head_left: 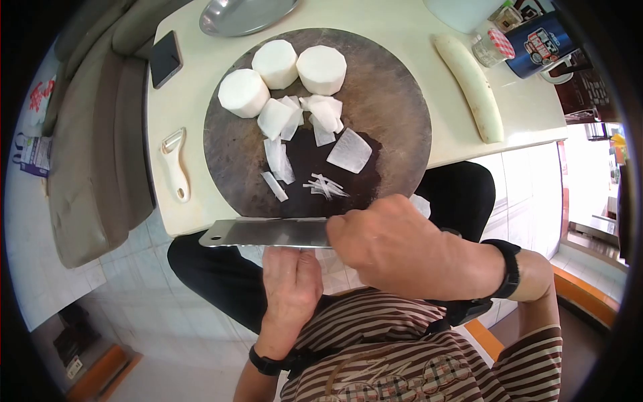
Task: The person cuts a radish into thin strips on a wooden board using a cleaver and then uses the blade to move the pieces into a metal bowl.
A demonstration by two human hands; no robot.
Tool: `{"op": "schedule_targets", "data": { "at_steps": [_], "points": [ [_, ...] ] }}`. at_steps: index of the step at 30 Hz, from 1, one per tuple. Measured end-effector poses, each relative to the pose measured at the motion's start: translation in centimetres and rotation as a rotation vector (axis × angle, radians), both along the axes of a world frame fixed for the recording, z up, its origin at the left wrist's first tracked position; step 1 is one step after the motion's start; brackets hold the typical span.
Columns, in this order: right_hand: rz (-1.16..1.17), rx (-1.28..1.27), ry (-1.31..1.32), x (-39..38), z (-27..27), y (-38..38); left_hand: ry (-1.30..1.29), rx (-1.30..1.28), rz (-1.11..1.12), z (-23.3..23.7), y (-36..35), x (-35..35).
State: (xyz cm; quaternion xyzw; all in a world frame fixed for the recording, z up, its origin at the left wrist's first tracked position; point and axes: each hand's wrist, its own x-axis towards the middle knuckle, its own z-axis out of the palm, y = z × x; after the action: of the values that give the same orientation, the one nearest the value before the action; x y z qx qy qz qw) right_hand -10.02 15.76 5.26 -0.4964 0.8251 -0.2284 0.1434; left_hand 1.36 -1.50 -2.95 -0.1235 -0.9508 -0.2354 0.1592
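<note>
My right hand (375, 238) is closed round the handle end of a cleaver (274, 232), whose wide blade lies level across the near edge of a round dark cutting board (402, 114). Just below the blade is my left hand (291, 278), its fingertips hidden behind the metal; what they hold, if anything, does not show. On the board are three peeled white radish chunks (323, 70), several thin slices (349, 150) and a small pile of fine strips (325, 185). Part of the board around the strips is wet.
A white peeler (175, 167) and a phone (166, 59) lie left of the board. A metal dish (244, 15) is at the back. To the right are a whole radish (472, 90), a jar (493, 48) and a blue container (541, 44).
</note>
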Motion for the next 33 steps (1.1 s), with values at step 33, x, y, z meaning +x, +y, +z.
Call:
{"op": "schedule_targets", "data": {
  "at_steps": [33],
  "points": [
    [-0.374,-0.157,-0.023,0.7,-0.8,3.9,-0.082,-0.023,0.043,2.8,-3.7,-5.6]
  ]
}}
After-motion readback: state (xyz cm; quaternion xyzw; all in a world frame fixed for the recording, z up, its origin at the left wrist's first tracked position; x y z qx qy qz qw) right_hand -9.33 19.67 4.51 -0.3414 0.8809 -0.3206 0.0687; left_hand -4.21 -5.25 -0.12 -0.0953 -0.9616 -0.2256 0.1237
